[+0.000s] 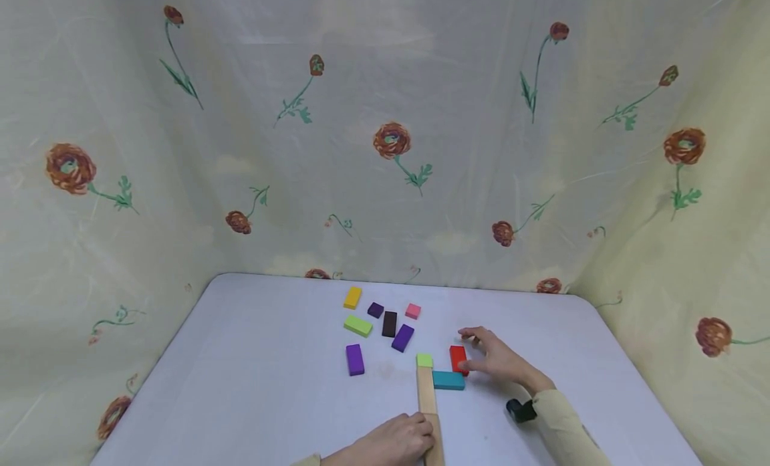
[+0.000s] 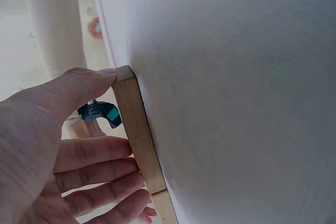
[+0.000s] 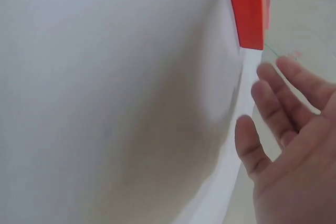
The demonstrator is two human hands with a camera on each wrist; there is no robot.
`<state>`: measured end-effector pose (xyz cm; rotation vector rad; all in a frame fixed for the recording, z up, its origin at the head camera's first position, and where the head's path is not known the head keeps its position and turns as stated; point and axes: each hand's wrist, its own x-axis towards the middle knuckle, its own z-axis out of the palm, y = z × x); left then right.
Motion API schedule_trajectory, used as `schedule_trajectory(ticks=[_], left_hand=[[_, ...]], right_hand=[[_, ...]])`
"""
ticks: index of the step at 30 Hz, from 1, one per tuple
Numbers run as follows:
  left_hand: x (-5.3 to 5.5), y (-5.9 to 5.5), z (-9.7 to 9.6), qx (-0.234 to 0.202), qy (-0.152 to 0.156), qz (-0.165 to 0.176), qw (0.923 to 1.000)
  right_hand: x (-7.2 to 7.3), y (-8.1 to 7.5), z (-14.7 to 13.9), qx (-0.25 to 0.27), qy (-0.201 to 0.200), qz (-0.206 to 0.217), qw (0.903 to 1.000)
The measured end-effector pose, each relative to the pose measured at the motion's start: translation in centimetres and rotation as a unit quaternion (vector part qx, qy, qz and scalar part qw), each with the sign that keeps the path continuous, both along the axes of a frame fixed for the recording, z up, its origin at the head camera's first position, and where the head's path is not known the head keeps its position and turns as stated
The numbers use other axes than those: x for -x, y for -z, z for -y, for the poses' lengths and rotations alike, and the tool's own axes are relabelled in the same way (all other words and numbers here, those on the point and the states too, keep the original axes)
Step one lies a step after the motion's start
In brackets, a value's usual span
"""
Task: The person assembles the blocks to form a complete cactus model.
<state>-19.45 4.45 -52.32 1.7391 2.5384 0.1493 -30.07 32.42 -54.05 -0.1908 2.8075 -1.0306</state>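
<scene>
My left hand (image 1: 394, 440) holds the nearer of two plain wooden blocks (image 2: 139, 129) that lie end to end; its thumb is on the block's end and its fingers lie along one side. Beyond them, in the head view, a small light green block (image 1: 424, 360) continues the line. A teal block (image 1: 448, 380) sits crosswise against the farther wooden block's right side. Just past the teal block is a red block (image 1: 458, 359). My right hand (image 1: 498, 359) hovers beside the red block, thumb and fingers spread apart, the thumb by its near end. Nothing is in its grasp.
Farther back lie loose blocks: yellow (image 1: 352, 297), lime green (image 1: 358, 325), dark purple (image 1: 375, 309), dark brown (image 1: 390, 324), pink (image 1: 412, 311) and two purple ones, one of them a purple block (image 1: 355, 360) on the left. Flowered cloth (image 1: 385, 205) hangs behind the white table (image 1: 252, 386).
</scene>
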Motion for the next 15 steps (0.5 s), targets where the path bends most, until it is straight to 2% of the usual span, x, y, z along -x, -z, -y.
schedule_trajectory(ticks=[6,15], left_hand=[[0.0,0.0,0.0,0.004,0.003,0.004,1.0000],[0.1,-0.1,0.0,0.007,0.002,0.006,1.0000]], right_hand=[[0.5,-0.6,0.9,0.003,0.037,0.004,0.9993],[1.9,-1.9,3.4,-0.017,0.039,-0.009,0.9990]])
